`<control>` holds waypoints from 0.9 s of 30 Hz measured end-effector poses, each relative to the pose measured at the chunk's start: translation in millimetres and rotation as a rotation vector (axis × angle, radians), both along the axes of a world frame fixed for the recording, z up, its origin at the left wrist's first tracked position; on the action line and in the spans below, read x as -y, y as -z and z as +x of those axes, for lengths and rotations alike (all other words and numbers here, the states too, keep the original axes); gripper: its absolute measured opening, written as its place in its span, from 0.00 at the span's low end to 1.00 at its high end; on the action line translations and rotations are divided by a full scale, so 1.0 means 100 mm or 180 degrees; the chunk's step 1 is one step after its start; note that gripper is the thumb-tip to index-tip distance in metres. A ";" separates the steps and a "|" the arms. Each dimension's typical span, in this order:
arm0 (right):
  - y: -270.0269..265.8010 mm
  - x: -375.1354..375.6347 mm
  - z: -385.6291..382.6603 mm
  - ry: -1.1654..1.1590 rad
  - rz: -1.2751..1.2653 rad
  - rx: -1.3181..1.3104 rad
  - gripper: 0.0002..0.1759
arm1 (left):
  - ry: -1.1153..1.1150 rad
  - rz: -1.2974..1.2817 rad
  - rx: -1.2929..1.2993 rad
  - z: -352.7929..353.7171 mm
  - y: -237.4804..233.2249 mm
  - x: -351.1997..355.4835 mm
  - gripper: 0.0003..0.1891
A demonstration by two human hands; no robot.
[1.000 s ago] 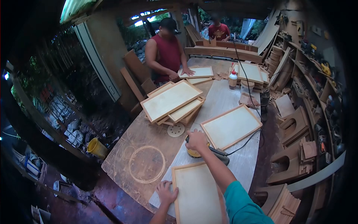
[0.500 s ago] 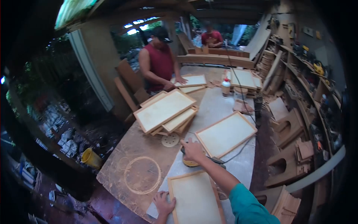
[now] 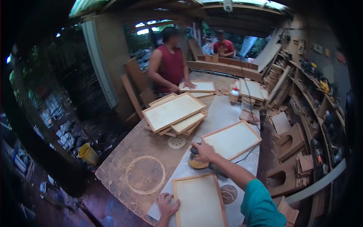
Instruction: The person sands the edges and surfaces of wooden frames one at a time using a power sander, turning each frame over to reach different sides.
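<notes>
My right hand [image 3: 206, 152] is closed over the top of a yellow and black orbital sander [image 3: 197, 162], which sits just beyond the far edge of a wood-framed tray [image 3: 200, 202]. The tray has a pale flat panel and lies right in front of me. At its left side, my left hand [image 3: 168, 204] grips the frame, thumb toward the edge. Another framed tray [image 3: 232, 140] lies beyond the sander, to the right. A round patterned disc [image 3: 228, 194] shows beside the near tray, partly under my right forearm.
Stacked framed trays [image 3: 174, 111] stand at the table's left, near a perforated sanding disc [image 3: 176, 142]. A glue bottle [image 3: 234, 97] stands farther back. One co-worker [image 3: 170, 68] handles a tray across the table; another person [image 3: 224, 48] is behind. Shelves with tools line the right.
My view has tipped upward a little. The sander in my right hand shows more clearly, and the round disc beside the near tray has come into fuller view. My left hand stays at the tray.
</notes>
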State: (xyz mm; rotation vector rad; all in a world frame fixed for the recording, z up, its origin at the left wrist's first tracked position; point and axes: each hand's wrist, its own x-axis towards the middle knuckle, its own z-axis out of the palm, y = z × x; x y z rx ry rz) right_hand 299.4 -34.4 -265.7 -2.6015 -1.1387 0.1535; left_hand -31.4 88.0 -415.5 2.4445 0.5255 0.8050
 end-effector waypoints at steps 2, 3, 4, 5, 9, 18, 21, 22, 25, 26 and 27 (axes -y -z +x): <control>-0.18 0.05 0.04 -0.0004 -0.0014 0.0016 0.46 | 0.0095 -0.0140 0.0259 -0.02 0.05 -0.06 0.20; -0.30 0.09 -0.01 0.0036 -0.0057 0.0048 0.46 | 0.0044 -0.0085 0.0353 -0.01 0.05 -0.06 0.19; -0.40 0.15 -0.07 -0.0025 -0.0156 0.0007 0.46 | 0.0011 -0.0063 0.0433 -0.01 0.05 -0.02 0.18; -0.50 0.20 -0.13 -0.0176 -0.0140 0.0157 0.45 | -0.0053 -0.0175 0.0391 -0.03 0.04 0.03 0.18; -0.73 0.28 -0.44 -0.0720 -0.0307 0.0301 0.43 | 0.0016 -0.0144 0.0358 -0.01 0.02 -0.01 0.20; 0.02 0.48 -1.06 -0.0824 0.0207 0.0187 0.43 | -0.0229 -0.0023 0.0348 0.03 0.10 0.05 0.25; -0.12 0.34 -1.17 -0.0964 0.0149 0.0386 0.40 | -0.0194 -0.0221 0.0172 0.02 -0.07 0.07 0.23; -0.09 0.32 -1.17 -0.0950 0.0099 0.0363 0.40 | -0.0179 -0.0273 0.0154 0.02 -0.07 0.04 0.23; -0.06 0.34 -1.21 -0.0961 0.0166 0.0652 0.37 | -0.0113 -0.0616 0.0286 0.02 -0.05 0.15 0.21; -0.05 0.33 -1.21 -0.0812 0.0160 0.0655 0.36 | -0.0216 -0.0678 0.0216 0.05 -0.05 0.19 0.23; -0.06 0.32 -1.21 -0.0656 0.0209 0.0662 0.36 | -0.0318 -0.0686 0.0150 0.08 -0.08 0.18 0.24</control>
